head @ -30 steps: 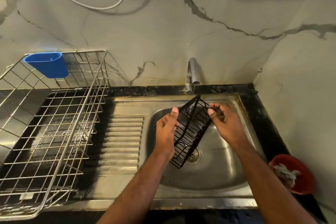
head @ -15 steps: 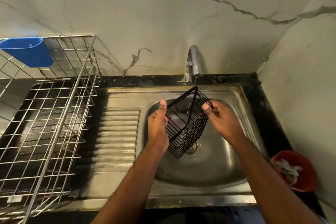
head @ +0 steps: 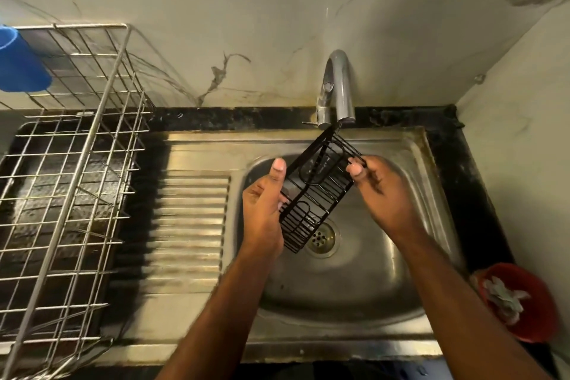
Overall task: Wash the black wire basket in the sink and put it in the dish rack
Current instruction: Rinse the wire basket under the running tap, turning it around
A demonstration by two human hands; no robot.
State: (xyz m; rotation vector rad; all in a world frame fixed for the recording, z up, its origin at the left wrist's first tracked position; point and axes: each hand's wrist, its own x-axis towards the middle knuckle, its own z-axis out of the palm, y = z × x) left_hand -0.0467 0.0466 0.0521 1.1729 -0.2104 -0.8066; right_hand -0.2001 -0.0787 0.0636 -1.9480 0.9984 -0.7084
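The black wire basket (head: 314,194) hangs tilted over the bowl of the sink (head: 354,287), its upper end just under the spout of the tap (head: 337,86) and its lower end above the drain (head: 320,237). Both hands hold it: the left hand (head: 265,207) grasps the long left side with the thumb up along the rim wire, and the right hand (head: 379,188) pinches the upper right corner between thumb and fingers.

It looks light, since a corner pinch carries its share, and stiff, since thin welded rods keep the long box shape without sagging. The dark coating looks smooth, so wet wires would likely be slippery; a grip hooked around the thicker rim wire on 2 opposite sides seems safer than pressing on the thin ribs, which could bend. I cannot tell whether water is running.

The sink is dull brushed steel with a ribbed draining board (head: 191,219) on its left. Beyond that stands the dish rack (head: 77,163), an open grid of bright metal wire with a blue plastic cup (head: 18,62) hung on its back edge. A red bowl (head: 536,311) holding a crumpled rag sits at the right, on the black counter.
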